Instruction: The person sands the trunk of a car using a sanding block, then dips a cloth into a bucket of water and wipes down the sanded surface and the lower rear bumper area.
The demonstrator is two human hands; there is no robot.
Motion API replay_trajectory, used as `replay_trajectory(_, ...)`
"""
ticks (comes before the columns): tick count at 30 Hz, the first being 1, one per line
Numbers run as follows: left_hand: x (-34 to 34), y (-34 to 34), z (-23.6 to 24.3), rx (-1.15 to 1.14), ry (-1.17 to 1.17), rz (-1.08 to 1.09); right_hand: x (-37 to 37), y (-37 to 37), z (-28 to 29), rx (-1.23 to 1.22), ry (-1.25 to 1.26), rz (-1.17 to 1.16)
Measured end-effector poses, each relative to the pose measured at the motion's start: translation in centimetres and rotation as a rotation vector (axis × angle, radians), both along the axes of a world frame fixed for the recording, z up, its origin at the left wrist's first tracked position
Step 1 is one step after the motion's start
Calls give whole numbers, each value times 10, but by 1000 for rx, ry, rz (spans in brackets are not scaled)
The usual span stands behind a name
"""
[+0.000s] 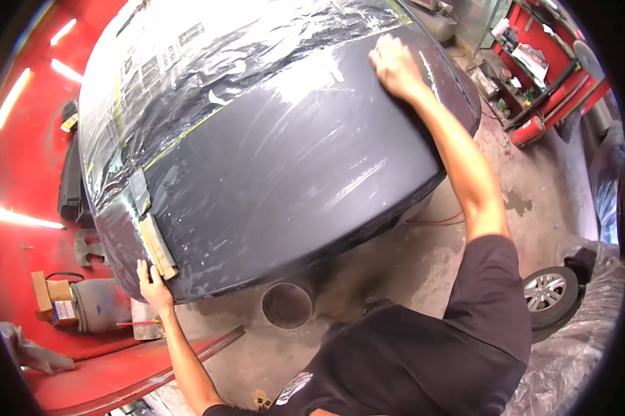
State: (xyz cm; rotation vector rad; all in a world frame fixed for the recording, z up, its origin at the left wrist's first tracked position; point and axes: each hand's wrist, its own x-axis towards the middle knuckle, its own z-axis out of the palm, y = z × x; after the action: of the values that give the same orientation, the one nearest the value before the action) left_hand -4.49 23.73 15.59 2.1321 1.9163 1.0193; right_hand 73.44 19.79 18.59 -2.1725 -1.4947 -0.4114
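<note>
A dark grey, matte car panel (278,187) with pale streaks and wet-looking patches spreads out before me. My right hand (395,67) is at its far right part, fingers curled down against the surface; whatever they may hold is hidden. My left hand (155,290) rests at the near left corner with fingers stretched out. Just beside those fingertips lies a long, yellowish sanding block (158,246). A folded grey piece, perhaps sandpaper (140,191), lies beyond the block. Clear plastic film (208,62) covers the car past the panel, edged with yellow-green masking tape (191,130).
A metal bucket (287,306) stands on the floor below the panel's near edge. To the right are a wheel (551,295) and a red rack (562,83) with tools. A cardboard box (54,297) sits at the left, near a loose red panel (118,378).
</note>
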Motion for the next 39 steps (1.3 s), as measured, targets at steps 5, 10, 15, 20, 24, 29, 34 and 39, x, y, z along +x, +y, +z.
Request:
replay_trajectory(5,-3,2,0,-2,2,0,23,-6,-14,197,-126,167)
replay_trajectory(10,11,18,-14,14,28,-68,100,4,-14,-14,-206,-173)
replay_trajectory(15,-5,-3,0,5,-10,23,32,-40,-47,227,-338,11)
replay_trajectory(20,31,14,-6,-2,-57,-36,141,5,-2,136,-176,-203)
replay_trajectory(24,9,9,-6,-17,-15,-36,121,6,-29,159,-232,-233)
replay_trajectory(29,-9,0,-4,-7,-7,31,59,-49,-25,103,-30,-102)
replay_trajectory(34,25,31,-16,-16,-17,-79,158,28,3,125,-95,-347)
replay_trajectory(39,-11,1,0,-16,27,3,88,-26,-19,185,39,-72)
